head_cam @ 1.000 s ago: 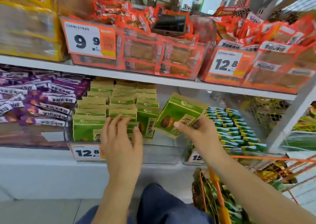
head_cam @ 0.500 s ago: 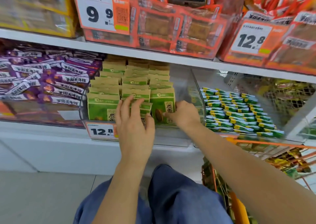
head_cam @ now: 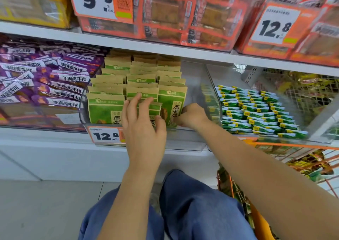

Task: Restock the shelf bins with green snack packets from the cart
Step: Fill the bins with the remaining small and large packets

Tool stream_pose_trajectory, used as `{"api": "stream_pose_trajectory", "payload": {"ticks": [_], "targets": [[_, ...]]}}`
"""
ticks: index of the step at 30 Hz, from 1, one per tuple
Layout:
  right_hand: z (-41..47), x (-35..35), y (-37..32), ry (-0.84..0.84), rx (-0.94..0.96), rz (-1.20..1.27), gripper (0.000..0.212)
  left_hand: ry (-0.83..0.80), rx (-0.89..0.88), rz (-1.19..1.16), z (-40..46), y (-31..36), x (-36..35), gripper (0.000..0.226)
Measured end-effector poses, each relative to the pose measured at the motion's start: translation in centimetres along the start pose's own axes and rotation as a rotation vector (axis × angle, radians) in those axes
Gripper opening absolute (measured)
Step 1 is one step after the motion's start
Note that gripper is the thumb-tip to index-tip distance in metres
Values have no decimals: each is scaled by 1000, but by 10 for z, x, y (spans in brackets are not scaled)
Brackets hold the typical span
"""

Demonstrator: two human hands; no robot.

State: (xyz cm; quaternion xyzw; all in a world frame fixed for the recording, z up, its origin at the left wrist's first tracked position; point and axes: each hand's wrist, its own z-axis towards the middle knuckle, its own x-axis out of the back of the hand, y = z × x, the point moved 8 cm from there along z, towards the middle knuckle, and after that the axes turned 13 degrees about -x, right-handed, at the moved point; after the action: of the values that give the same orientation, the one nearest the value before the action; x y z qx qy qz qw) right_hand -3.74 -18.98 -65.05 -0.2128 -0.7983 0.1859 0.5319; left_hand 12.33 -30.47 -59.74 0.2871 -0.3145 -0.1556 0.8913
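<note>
Green and tan snack packets [head_cam: 110, 85] stand in three rows inside a clear shelf bin [head_cam: 194, 85]. My left hand [head_cam: 142, 122] rests with straight fingers against the front packets of the middle row [head_cam: 142, 93]. My right hand [head_cam: 192, 116] pinches the lower right edge of the front packet in the right row [head_cam: 172, 102], which stands upright in the bin. The orange cart [head_cam: 256, 219] is at the lower right, with green packets partly visible inside it behind my right arm.
Purple packets [head_cam: 45, 78] fill the bin on the left. Small green and white packets [head_cam: 256, 109] fill the bin on the right. Orange packs and price tags sit on the shelf above [head_cam: 165, 47]. My knee in blue trousers [head_cam: 192, 203] is below.
My right hand carried a green packet from mid-air into the right row and set it upright. My left hand stayed on the middle row. The view moved closer to the bin.
</note>
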Motion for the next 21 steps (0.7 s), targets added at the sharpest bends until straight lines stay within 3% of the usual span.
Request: {"api": "stream_pose_trajectory", "payload": {"ticks": [4,6,9,11,16,18,21], "targets": [[-18,14,19,-77,-47,122,49,-44,-3,36,-6,3,-4,54],[-49,35,23,2,94,126,39,-53,-18,77,-10,11,-4,62],[-119,76,42,215,358,35,19,-66,-123,77,-21,38,-14,56],[-145,102,77,292,380,-24,14,-145,-236,49,-34,63,-34,49],[-130,163,223,252,-23,-193,15,-578,-491,-58,-76,157,-108,31],[-123,179,282,212,-203,-278,24,-769,-523,-99,-97,186,-132,37],[-120,183,343,88,-330,-450,34,-985,-550,-12,-132,203,-160,45]]}}
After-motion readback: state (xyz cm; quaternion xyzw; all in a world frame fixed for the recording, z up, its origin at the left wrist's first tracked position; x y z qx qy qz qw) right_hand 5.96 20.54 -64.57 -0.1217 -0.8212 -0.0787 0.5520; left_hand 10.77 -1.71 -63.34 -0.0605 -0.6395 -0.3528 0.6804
